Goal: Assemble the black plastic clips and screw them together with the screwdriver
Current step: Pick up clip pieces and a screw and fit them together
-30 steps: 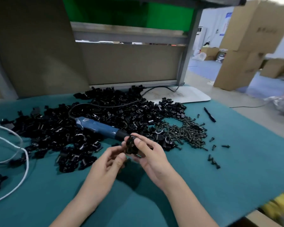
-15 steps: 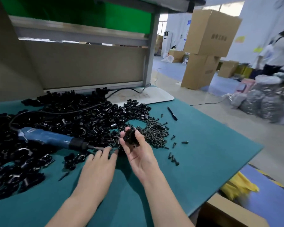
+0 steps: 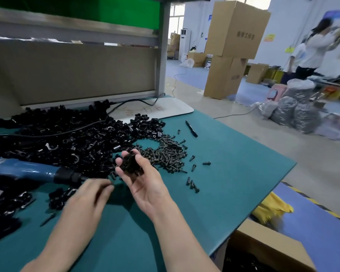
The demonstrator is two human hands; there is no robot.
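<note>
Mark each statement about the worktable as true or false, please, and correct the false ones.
1. The right hand holds a black clip above the green mat. True.
2. The left hand grips the blue screwdriver. False: the screwdriver lies among the heap of clips, and the left hand is only near its tip.
3. The pile of screws lies to the right of the heap of clips. True.
4. The black pen lies at the near edge of the mat. False: it lies beyond the screws, close to the white board.
</note>
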